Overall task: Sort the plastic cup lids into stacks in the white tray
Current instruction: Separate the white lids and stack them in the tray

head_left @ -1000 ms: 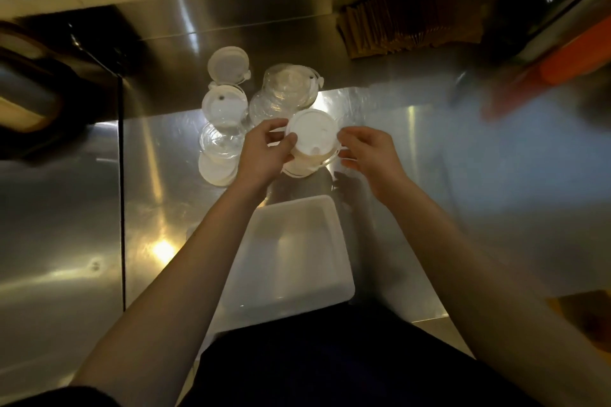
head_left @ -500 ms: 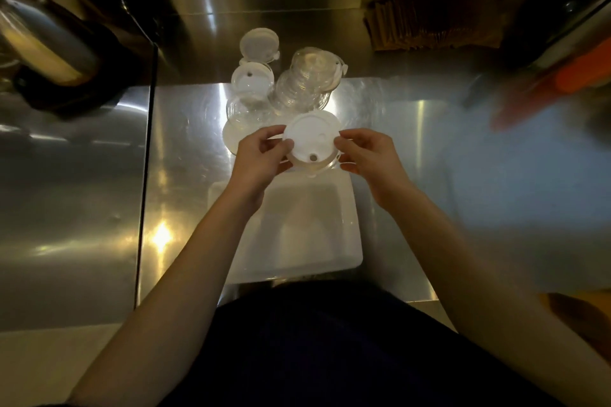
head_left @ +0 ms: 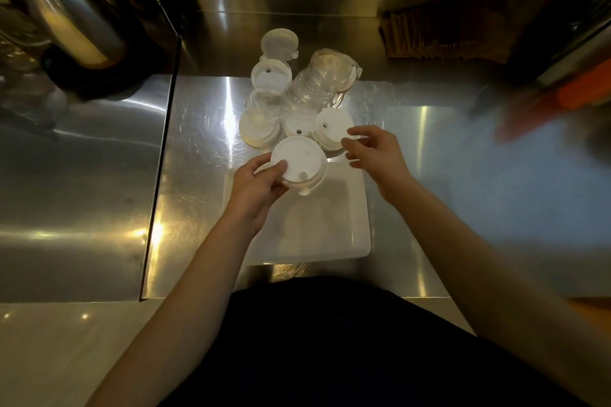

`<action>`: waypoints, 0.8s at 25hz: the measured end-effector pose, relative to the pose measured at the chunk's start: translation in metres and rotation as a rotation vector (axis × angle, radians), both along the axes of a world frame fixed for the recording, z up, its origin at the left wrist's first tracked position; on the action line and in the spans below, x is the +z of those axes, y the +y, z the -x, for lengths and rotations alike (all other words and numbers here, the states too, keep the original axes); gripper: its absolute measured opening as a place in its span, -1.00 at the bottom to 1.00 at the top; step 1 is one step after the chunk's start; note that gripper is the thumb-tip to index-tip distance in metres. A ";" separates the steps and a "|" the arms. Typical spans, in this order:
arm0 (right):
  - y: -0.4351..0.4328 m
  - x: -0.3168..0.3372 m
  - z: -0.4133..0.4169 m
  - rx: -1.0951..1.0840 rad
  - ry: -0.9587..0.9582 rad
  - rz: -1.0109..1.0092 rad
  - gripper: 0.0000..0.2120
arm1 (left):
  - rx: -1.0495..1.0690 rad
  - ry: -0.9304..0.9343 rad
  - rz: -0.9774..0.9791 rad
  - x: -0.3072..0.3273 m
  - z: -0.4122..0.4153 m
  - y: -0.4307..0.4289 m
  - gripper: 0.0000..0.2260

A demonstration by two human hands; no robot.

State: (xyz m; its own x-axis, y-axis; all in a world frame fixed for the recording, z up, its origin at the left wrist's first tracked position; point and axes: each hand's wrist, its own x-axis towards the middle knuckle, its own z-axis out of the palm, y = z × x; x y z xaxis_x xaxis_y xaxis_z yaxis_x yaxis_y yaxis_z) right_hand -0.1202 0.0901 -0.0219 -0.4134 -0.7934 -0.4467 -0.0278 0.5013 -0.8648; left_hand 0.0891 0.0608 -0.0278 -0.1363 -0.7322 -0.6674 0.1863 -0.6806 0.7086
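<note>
My left hand [head_left: 256,190] grips a short stack of white cup lids [head_left: 298,166] over the far edge of the white tray [head_left: 358,228]. My right hand [head_left: 375,150] is off the stack, fingers apart, its tips next to a white lid [head_left: 332,124] on the counter. A second white lid [head_left: 297,126] lies beside that one. Behind them lean stacks of clear lids [head_left: 319,81] and more lids [head_left: 271,76], and a flat lid [head_left: 279,43] lies farthest back. The tray's visible floor is bare.
The tray sits on a steel counter [head_left: 198,142] whose left part steps down at a dark seam [head_left: 162,158]. A metal vessel [head_left: 76,30] stands at the back left. Brown sleeves [head_left: 443,40] are at the back right, an orange object [head_left: 582,92] at the far right.
My right hand has let go of the lid stack and moved right toward the lids on the counter. My left hand has kept the stack and brought it nearer, over the tray.
</note>
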 end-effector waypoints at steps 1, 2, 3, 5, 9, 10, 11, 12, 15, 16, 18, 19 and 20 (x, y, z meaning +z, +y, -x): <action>-0.006 -0.003 0.002 -0.007 0.047 -0.005 -0.70 | 0.025 0.015 -0.008 -0.001 -0.004 0.000 -0.63; -0.013 -0.006 0.004 -0.009 0.095 -0.010 -0.66 | 0.049 0.031 -0.018 -0.001 -0.007 0.000 -0.63; -0.019 -0.010 0.005 0.002 0.146 -0.014 -0.61 | 0.068 0.044 -0.028 -0.001 -0.011 -0.001 -0.63; -0.033 -0.019 0.006 0.055 0.251 -0.045 -0.49 | 0.085 0.069 -0.043 -0.002 -0.017 -0.001 -0.63; -0.060 -0.038 0.011 0.219 0.392 -0.187 -0.25 | 0.133 0.157 -0.092 -0.005 -0.030 0.002 -0.64; -0.065 -0.041 0.011 0.259 0.416 -0.222 -0.21 | 0.138 0.164 -0.100 -0.006 -0.032 0.001 -0.64; -0.068 -0.045 0.011 0.288 0.436 -0.245 -0.19 | 0.144 0.169 -0.106 -0.007 -0.034 0.001 -0.64; -0.071 -0.047 0.008 0.310 0.454 -0.256 -0.19 | 0.155 0.179 -0.111 -0.007 -0.035 0.002 -0.65; -0.077 -0.050 0.002 0.365 0.529 -0.261 -0.24 | 0.209 0.224 -0.132 -0.007 -0.037 0.002 -0.65; -0.079 -0.051 0.000 0.373 0.546 -0.268 -0.26 | 0.225 0.231 -0.137 -0.007 -0.037 0.001 -0.65; -0.081 -0.056 0.001 0.370 0.553 -0.277 -0.23 | 0.244 0.240 -0.139 -0.008 -0.039 -0.001 -0.65; -0.081 -0.059 0.002 0.367 0.556 -0.275 -0.20 | 0.245 0.245 -0.137 -0.008 -0.040 -0.002 -0.66; -0.082 -0.062 0.002 0.364 0.564 -0.276 -0.17 | 0.242 0.250 -0.134 -0.008 -0.040 -0.003 -0.67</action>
State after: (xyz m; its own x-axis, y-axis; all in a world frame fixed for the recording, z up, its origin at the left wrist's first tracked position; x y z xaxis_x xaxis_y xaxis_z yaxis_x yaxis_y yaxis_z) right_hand -0.1227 0.0084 -0.0840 -0.3715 -0.8138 -0.4470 -0.6388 0.5734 -0.5131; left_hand 0.1291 0.0574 -0.0358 -0.1409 -0.6712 -0.7277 0.5093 -0.6795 0.5281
